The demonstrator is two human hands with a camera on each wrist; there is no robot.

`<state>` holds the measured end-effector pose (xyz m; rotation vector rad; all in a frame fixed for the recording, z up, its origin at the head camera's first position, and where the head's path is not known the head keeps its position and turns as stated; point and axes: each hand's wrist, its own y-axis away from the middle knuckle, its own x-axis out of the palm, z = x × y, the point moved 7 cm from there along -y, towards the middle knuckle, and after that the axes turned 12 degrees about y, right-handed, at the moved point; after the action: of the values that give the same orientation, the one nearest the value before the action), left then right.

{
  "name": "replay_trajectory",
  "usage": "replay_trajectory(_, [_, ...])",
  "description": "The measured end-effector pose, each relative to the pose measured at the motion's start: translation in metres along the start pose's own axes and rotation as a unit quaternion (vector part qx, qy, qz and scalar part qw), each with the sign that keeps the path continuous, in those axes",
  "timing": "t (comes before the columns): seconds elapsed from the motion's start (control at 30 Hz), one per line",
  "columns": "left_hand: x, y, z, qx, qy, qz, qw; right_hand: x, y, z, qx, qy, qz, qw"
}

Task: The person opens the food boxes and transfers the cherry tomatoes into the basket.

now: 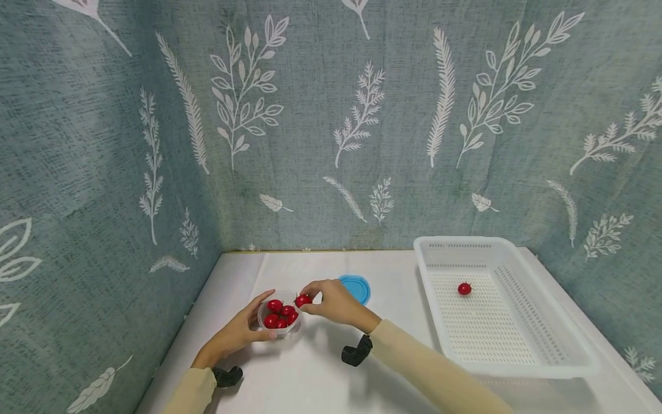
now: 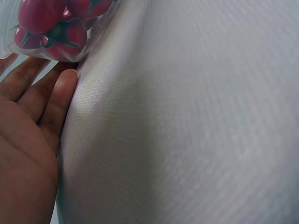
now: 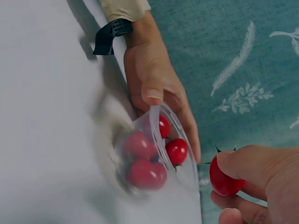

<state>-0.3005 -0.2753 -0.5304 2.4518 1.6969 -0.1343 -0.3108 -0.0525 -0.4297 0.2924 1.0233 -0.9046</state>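
A clear plastic tub (image 1: 262,325) holding several cherry tomatoes (image 1: 271,320) stands on the white table. My left hand (image 1: 239,332) holds it from the left side, thumb at the near side and fingers round the far side. Just right of the tub's rim, my right hand (image 1: 333,300) pinches a single cherry tomato (image 3: 223,177) with green sepals between thumb and fingers. In the right wrist view that tomato is apart from the tub (image 3: 145,126). The left wrist view shows the tub's lower part (image 2: 70,57) beside the left fingers.
A round blue lid (image 1: 357,288) lies on the table behind the right hand. Over at the right stands a large white perforated basket (image 1: 486,328) with one cherry tomato (image 1: 464,288) in it. Patterned green cloth (image 1: 320,115) hangs behind and at both sides.
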Motion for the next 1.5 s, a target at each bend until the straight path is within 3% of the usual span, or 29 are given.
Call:
replay_trajectory(0.17, [-0.001,0.000,-0.002,0.006,-0.018,-0.002,0.9998,-0.017,0.005,-0.004,0.001,0.006,-0.011,1.000])
replay_trajectory(0.4, [-0.001,0.001,-0.002,0.012,-0.006,0.009,0.9999,-0.035,0.010,-0.013,0.005,0.017,-0.028,0.999])
replay_trajectory(0.73, [0.001,0.002,0.000,0.008,-0.010,0.008,0.9999,-0.054,0.025,-0.034,0.032,0.025,-0.057,0.998])
replay_trajectory(1.1, [-0.001,0.001,-0.001,0.008,-0.015,0.002,0.9999,-0.088,0.043,-0.055,0.068,0.027,-0.083,0.994])
replay_trajectory(1.5, [0.001,0.001,-0.001,0.025,-0.003,0.023,0.9994,-0.122,0.070,-0.088,0.103,0.026,-0.112,0.988])
